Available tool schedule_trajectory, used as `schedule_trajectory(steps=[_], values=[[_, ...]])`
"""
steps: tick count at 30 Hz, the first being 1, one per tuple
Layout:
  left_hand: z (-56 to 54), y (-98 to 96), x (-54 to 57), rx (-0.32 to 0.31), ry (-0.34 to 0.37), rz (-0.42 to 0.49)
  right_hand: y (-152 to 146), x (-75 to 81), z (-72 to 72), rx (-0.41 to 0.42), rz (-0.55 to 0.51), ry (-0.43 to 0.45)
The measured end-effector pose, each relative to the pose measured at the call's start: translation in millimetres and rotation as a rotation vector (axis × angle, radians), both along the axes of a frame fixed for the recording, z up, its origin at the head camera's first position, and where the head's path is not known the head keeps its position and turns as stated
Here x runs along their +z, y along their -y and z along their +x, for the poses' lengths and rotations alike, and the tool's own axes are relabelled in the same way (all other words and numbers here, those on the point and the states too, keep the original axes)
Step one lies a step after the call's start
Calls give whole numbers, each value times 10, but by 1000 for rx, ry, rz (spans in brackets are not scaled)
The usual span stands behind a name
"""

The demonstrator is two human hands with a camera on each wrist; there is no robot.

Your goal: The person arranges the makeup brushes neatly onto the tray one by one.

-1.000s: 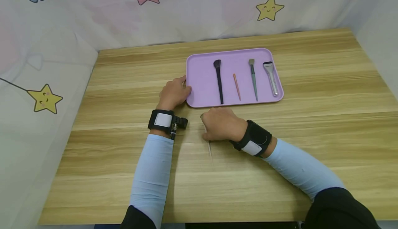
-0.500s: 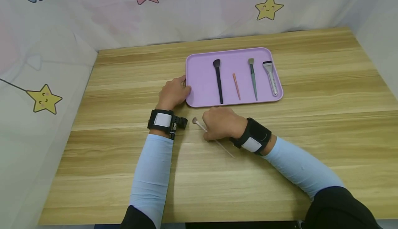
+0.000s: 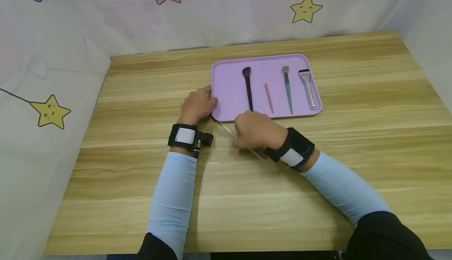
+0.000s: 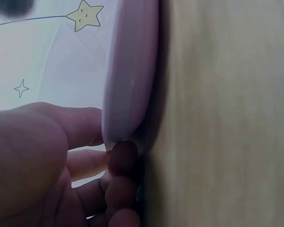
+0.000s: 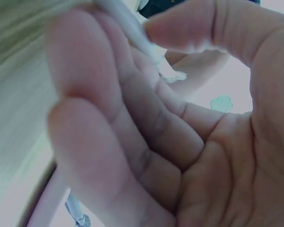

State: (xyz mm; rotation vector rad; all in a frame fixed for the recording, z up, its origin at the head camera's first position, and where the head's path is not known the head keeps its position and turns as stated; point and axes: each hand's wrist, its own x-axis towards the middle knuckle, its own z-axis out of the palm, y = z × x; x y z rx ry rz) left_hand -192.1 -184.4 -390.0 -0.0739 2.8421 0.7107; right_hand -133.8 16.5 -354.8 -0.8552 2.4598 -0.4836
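My left hand (image 3: 197, 105) grips the left rim of a lilac tray (image 3: 229, 87), thumb over the edge. In the left wrist view, its fingers curl at the tray's corner, partly under it. A thin makeup brush with a pale handle (image 3: 227, 130) is pinched between the thumb and fingers of my right hand (image 3: 259, 130). That hand is by the tray's front edge, its knuckles covering the lower end of a black brush (image 3: 248, 85). The held brush points its head up-left towards the tray's front-left corner; its middle is hidden by the hand.
On the tray also lie a short pink brush (image 3: 269, 98), a green-handled brush (image 3: 287, 89) and a flat silver brush with black bristles (image 3: 308, 89). Beneath is a wooden table (image 3: 370, 95). A printed curtain (image 3: 219, 13) stands behind it.
The right hand first turned the pale brush so its head came into sight at left, then moved up towards the tray's front edge with it. The left hand has stayed on the tray.
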Motion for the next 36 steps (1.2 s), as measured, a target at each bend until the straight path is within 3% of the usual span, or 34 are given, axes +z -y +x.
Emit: schedule_trajectory(steps=[12,28,36], values=[[5,9,2,-2,-8,2,-48,-31,-100,-76,-202,-67],[-1,10,-9,-6,-7,-5,-88,-29,-216,-184,-243,-120],[-2,-1,-8,-3,-5,-2,-125,-44,-264,-199,-293,-137]])
